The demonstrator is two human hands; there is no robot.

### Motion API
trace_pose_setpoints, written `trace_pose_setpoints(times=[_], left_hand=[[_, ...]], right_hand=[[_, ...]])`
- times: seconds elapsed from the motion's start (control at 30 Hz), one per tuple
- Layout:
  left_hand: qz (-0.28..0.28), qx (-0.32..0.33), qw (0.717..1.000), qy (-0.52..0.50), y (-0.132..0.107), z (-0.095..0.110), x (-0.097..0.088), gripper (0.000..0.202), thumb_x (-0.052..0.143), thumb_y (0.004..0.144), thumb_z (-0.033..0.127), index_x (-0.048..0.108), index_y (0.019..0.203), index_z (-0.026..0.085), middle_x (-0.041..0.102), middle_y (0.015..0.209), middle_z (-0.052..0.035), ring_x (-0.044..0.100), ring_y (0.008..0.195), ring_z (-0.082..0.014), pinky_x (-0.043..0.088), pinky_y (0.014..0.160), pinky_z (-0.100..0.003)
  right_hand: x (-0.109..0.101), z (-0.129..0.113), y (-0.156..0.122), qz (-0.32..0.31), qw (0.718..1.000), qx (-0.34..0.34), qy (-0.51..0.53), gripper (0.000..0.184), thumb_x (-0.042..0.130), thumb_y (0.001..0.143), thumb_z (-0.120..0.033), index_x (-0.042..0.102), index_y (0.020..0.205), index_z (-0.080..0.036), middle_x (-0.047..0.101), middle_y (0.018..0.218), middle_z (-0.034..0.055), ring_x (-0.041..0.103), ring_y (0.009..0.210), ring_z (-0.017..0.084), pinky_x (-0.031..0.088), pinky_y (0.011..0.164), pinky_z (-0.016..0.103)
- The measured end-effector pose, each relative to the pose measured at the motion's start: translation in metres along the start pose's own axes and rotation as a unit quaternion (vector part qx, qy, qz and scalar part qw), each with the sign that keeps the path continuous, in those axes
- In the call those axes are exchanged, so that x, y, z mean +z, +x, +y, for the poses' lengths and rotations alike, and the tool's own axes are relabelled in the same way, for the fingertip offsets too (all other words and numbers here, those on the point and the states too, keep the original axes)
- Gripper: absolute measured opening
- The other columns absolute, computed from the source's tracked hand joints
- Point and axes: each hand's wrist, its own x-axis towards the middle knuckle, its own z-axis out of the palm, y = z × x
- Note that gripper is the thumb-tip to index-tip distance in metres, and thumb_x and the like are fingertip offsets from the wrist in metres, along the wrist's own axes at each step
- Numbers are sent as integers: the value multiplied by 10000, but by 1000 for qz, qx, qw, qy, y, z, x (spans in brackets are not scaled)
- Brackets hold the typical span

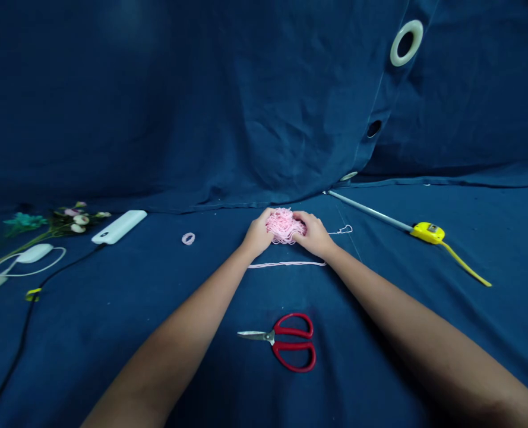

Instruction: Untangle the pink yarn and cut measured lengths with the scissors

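No text, label, brand or number can be read anywhere in the view. A small dark mark on the white power bank and a small mark on the case of the yellow tape measure are too small and blurred to tell.

A soft pink tangle of cotton yarn sits against a wrinkled navy-blue cloth. Nearby, silver steel scissors show glossy red handles, and a boxy plastic tape measure gleams bright yellow.
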Motion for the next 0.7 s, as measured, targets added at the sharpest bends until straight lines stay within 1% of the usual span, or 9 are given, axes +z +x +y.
trace_pose_setpoints(times=[0.03,0.1,0.17,0.23,0.37,0.47,0.57,0.63,0.7], left_hand=[[-16,9,1000,-2,0,1,1,558,585,746,0,653,1243,243,764,1189,-24,708,1062,-233,535,908,-321],[-36,13,999,11,-1,3,1,522,623,772,41,667,1246,255,768,1190,-23,713,1046,-241,539,889,-322],[-40,5,998,41,0,4,1,452,644,793,75,689,1203,258,778,1154,-29,715,1012,-249,537,858,-323],[-34,-4,996,82,1,5,1,378,651,795,82,702,1126,257,784,1108,-34,709,983,-251,526,843,-326],[12,-30,988,150,3,5,-1,391,642,745,20,671,1053,260,773,1045,-24,693,959,-239,501,860,-334],[55,-59,980,180,2,4,-2,419,654,718,2,646,1047,261,751,1017,-25,683,933,-246,493,891,-361],[82,-66,974,200,2,4,-3,435,665,720,9,641,1075,259,737,1035,-42,674,984,-277,488,940,-404],[81,-43,975,200,2,2,-3,454,654,739,20,654,1125,260,730,1116,-54,655,1071,-291,483,977,-417],[54,-11,979,196,3,-1,-1,459,665,765,63,675,1178,263,710,1206,-60,627,1144,-297,479,1002,-419]], right_hand=[[1,-1,0,-24,999,-14,-27,462,659,787,-254,639,1246,-213,735,1170,87,627,1044,298,426,951,424],[1,-2,0,-38,997,-15,-70,321,623,802,-236,664,1119,-206,743,1063,83,624,995,296,400,923,416],[1,-3,0,-23,996,-6,-89,215,583,803,-204,661,1003,-208,736,967,70,620,952,285,378,896,397],[0,-3,0,-1,995,1,-97,186,573,794,-193,656,960,-210,735,940,65,621,933,279,360,889,390],[-3,-5,-1,44,995,30,-89,183,599,797,-213,660,969,-214,744,921,50,644,907,272,351,900,389],[-5,-6,-2,75,993,62,-74,102,612,832,-257,645,921,-220,739,880,32,652,851,259,362,901,388],[-6,-5,-2,96,989,86,-76,106,632,840,-280,651,929,-226,745,890,31,657,860,267,377,927,407],[-5,-3,-1,85,990,88,-67,147,624,845,-268,669,979,-228,756,959,47,663,918,282,399,932,413],[-4,-2,0,53,995,68,-49,246,618,839,-244,687,1074,-224,758,1082,73,658,1008,296,424,941,415]])
